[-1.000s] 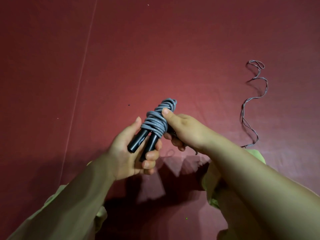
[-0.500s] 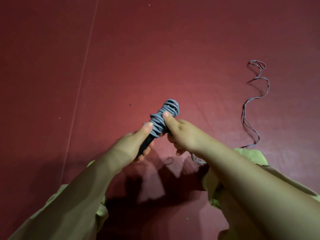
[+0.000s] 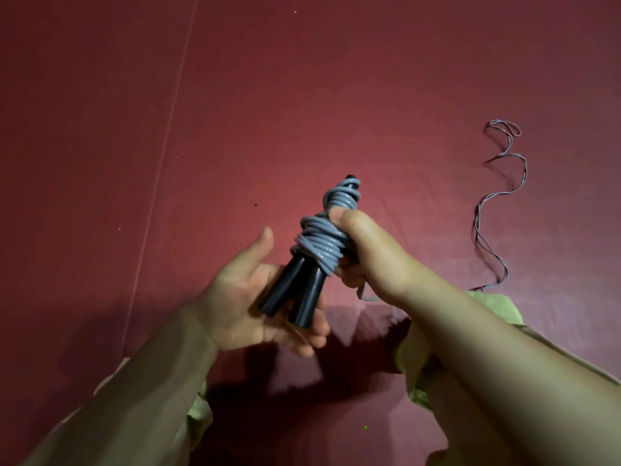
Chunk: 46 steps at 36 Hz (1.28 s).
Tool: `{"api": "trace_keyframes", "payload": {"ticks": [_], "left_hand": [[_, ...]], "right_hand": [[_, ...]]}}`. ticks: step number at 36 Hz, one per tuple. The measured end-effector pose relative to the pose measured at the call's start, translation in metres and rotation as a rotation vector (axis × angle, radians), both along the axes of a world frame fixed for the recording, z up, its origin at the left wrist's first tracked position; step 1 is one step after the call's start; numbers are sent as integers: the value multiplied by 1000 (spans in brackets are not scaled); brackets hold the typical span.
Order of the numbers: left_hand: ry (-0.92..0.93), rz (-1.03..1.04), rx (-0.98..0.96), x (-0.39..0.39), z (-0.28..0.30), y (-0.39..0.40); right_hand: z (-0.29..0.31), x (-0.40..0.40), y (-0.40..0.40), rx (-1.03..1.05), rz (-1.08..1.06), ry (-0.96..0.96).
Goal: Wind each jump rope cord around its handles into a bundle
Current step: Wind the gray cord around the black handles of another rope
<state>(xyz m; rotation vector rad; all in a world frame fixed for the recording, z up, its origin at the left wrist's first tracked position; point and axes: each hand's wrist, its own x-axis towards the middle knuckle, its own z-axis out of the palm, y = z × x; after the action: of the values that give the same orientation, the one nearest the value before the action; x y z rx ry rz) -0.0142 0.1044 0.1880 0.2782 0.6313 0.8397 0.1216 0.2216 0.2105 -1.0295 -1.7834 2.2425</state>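
Jump rope cord (image 3: 319, 242), grey and glossy, sits wound round the two black handles (image 3: 295, 294), held up over the red floor (image 3: 336, 95). Her right hand (image 3: 366, 253) clamps the coils, thumb pressing the upper turns; the left hand (image 3: 245, 297) lies open under the handle ends. If that thumb lifts, the springy loops could slip off the narrow top. A second thin cord (image 3: 494, 203) snakes well apart, untouched. Nothing blocks the hands.

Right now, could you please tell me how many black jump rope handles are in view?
2: side by side in the grey cord bundle, the left handle and right handle, lower ends over the left hand.
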Motion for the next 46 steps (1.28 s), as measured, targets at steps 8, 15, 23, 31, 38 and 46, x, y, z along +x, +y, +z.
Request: {"api": "trace_keyframes", "payload": {"ticks": [8,15,23,31,38,46], "left_hand": [[-340,7,20,19,-1,2],[123,192,-179,19,19,11],[655,183,-151,18,-7,11],[1073,102,-80,21,-4,11],[1461,-88,49,16,-16,7],[957,93,-125,22,0,9]], "right_hand": [[-1,2,3,33,75,-8],[5,3,7,103,85,-134],[-3,4,7,213,167,-294],[-5,3,4,292,226,-416],[-5,4,2,315,273,-517],[-4,3,6,314,131,-301]]}}
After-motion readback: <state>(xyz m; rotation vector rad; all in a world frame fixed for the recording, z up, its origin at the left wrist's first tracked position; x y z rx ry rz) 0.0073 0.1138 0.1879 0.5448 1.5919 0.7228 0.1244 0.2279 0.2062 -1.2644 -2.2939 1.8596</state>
